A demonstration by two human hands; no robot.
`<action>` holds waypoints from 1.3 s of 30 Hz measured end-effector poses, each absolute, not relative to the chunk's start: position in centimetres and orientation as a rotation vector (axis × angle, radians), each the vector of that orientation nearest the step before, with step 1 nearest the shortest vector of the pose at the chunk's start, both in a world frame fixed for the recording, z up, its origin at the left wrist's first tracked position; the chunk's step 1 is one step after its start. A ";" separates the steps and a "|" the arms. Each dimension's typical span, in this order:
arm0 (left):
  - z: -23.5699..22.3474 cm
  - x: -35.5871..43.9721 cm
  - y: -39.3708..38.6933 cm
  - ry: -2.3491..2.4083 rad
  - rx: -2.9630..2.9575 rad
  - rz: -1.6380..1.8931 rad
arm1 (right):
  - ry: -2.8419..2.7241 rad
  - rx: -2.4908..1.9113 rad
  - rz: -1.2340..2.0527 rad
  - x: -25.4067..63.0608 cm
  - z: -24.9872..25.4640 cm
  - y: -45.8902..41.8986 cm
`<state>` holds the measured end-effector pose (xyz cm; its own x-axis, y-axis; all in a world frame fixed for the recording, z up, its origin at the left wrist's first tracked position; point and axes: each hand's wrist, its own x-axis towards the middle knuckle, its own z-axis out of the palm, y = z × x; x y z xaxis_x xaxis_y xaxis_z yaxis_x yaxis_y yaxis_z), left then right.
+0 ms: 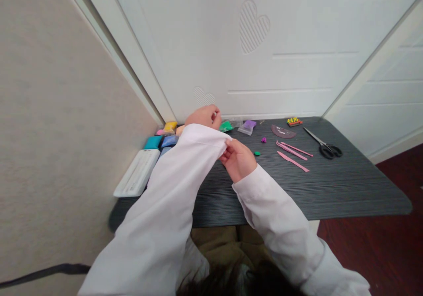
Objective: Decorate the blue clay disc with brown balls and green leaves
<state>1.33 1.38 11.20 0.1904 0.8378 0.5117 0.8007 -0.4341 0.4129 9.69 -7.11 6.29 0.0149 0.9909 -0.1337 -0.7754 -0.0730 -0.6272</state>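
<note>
My right hand pinches the cuff of the white left sleeve between thumb and fingers. Beyond that cuff, my left hand is loosely curled above the back of the table, and no object shows in it. Just to its right lies a green clay packet, beside a clear case with purple clay. Right of my right hand are a small green clay piece and a small purple clay piece. The left sleeve hides part of the table.
Pink tools, a clear half-round ruler, black-handled scissors and a small red and yellow piece lie on the dark table. At left sit a white tray and several colored packets, against the wall.
</note>
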 end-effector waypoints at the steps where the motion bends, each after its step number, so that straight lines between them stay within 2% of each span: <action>1: 11.0 1.4 1.0 1.583 2.367 1.023 | -0.421 -0.636 1.532 9.7 6.2 -7.3; 7: 11.7 0.0 -1.0 0.703 1.486 1.029 | -0.385 -0.636 1.562 8.7 5.1 -8.5; 11: 13.6 -1.2 -2.2 0.517 1.311 0.901 | -0.320 -0.689 1.588 7.3 4.6 -8.9; 17: 15.3 -0.9 -3.7 0.562 1.108 1.080 | -0.385 -0.627 1.850 5.1 4.6 -9.2; 25: 15.7 -2.1 -3.8 0.661 1.045 1.213 | -0.357 -0.628 1.798 5.1 4.5 -9.1; 29: 15.9 -1.3 -4.5 0.658 1.033 1.183 | -0.439 -0.579 1.845 4.0 4.2 -8.6; 35: 15.4 -1.9 -4.1 0.533 0.983 1.181 | -0.413 -0.562 1.739 4.4 4.0 -8.9; 39: 14.3 -3.0 -3.5 0.651 1.061 1.182 | -0.403 -0.554 1.703 4.7 4.1 -9.7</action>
<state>-3.02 -3.49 14.25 0.2924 0.9497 0.1119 -0.4129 0.0198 0.9106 4.75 -9.66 4.10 -0.1471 0.9789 -0.1417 -0.8116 -0.2013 -0.5485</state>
